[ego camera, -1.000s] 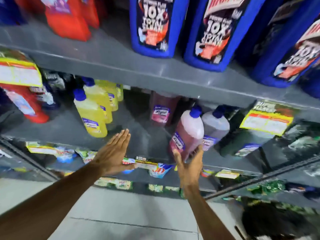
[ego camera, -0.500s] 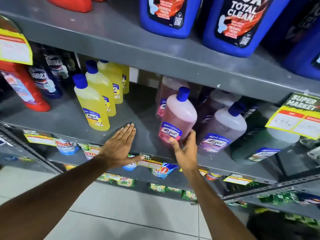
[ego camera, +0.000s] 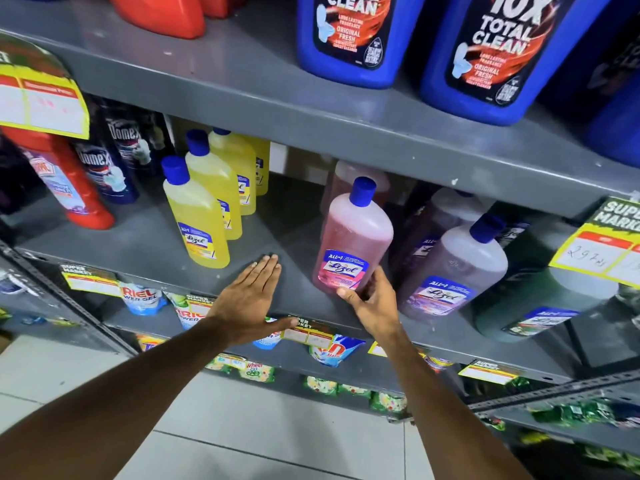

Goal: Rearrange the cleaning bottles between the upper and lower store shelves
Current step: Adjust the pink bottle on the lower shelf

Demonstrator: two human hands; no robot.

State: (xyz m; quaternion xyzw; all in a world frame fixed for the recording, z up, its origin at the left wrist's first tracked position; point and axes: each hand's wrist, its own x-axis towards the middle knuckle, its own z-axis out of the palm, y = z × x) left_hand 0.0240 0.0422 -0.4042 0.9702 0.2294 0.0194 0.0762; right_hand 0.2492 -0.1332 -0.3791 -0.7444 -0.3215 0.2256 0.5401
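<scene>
Right hand (ego camera: 372, 299) around pink bottle (ego camera: 353, 237) (tilted)

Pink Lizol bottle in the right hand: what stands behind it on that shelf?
Behind the pink Lizol bottle, held by the right hand, stands another pinkish bottle, its shoulder showing. Its cap is hidden by the upper shelf, its label by the front bottle. Anything deeper is in shadow.

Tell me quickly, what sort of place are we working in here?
Most likely a supermarket's cleaning-products aisle: grey metal shelves stocked with rows of identical bottles, such as the yellow bottles, and yellow price tags printed "Super Market" on the shelf edges.
</scene>
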